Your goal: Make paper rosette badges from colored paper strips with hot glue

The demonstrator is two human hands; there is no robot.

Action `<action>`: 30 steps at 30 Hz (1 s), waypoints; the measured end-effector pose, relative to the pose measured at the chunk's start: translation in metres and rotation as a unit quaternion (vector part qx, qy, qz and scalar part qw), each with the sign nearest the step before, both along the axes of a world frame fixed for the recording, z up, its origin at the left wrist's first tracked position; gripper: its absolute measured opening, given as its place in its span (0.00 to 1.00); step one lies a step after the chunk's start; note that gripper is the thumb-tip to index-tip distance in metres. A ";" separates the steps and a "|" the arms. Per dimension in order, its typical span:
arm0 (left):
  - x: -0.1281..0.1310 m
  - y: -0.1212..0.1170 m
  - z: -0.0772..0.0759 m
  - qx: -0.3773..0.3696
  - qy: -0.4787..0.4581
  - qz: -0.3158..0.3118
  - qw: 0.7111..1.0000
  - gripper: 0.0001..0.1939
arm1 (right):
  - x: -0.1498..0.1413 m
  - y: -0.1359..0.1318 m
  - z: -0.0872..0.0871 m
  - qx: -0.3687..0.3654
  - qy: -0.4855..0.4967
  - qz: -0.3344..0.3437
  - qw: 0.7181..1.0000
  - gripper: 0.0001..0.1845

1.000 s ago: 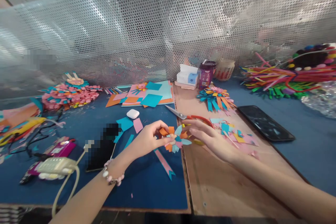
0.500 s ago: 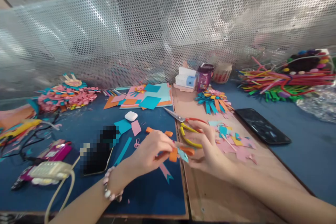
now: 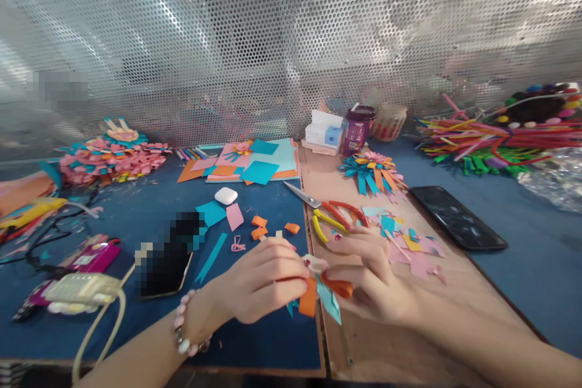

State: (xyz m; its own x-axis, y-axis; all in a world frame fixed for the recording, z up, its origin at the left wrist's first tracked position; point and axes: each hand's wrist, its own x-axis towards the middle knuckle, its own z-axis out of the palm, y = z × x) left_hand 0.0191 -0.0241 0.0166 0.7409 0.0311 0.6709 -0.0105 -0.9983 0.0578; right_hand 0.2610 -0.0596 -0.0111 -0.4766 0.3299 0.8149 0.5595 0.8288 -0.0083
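"What's the biggest thing there?"

"The mesh (image 3: 254, 60), across the far side. Then the table (image 3: 245, 345), blue with a bare wood strip."

"And the hands?"

"The left hand (image 3: 264, 282) has its fingers closed in a narrow pinch on the flower's left side. The right hand (image 3: 377, 276) curls its fingers around the orange and pale blue petals on the right."

"Where is the flower (image 3: 324, 292)?"

"Between the hands, over the seam where blue meets wood. A second ago it faced up, spread open; now it is turned and largely covered by fingers."

"The scissors (image 3: 321, 206)?"

"Just beyond the right hand, blades pointing far left. More of the red handle shows than half a second ago."

"Anything smaller?"

"Orange loops (image 3: 259, 222) on the blue, beyond the left hand; more of them are uncovered now."
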 end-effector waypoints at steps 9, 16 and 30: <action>0.000 -0.001 0.000 -0.001 0.006 0.011 1.000 0.14 | 0.000 -0.002 0.003 -0.007 0.000 -0.002 1.000 0.09; 0.003 0.001 -0.001 -0.025 -0.014 0.009 1.000 0.15 | -0.003 -0.002 0.005 0.001 0.006 -0.011 1.000 0.10; 0.007 -0.003 0.001 -0.012 -0.030 -0.004 0.999 0.15 | -0.001 -0.007 0.002 -0.036 0.011 0.007 0.999 0.13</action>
